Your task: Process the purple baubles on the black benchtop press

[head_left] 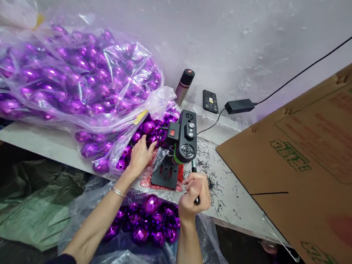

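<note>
A small black bench drill press (187,138) with a red switch stands on a slotted black base plate (164,176). My right hand (196,195) is closed around the drill press handle (197,200), whose black end shows at the fist. On the machine's left, my left hand (141,157) reaches to the shiny purple faceted balls (149,127) at the mouth of a clear plastic bag (106,71). Its thumb and forefinger are apart; the fingertips are partly hidden among the balls. Red material (146,181) lies under the base. More purple balls (151,204) sit in clear plastic below the table edge.
A cardboard box (317,146) leans in from the right. Thin dark shavings (222,186) litter the table (239,214). Along the wall are a dark-capped bottle (184,85), a phone (210,101) and a power adapter (239,106) with its cable. Green sheeting (39,209) lies lower left.
</note>
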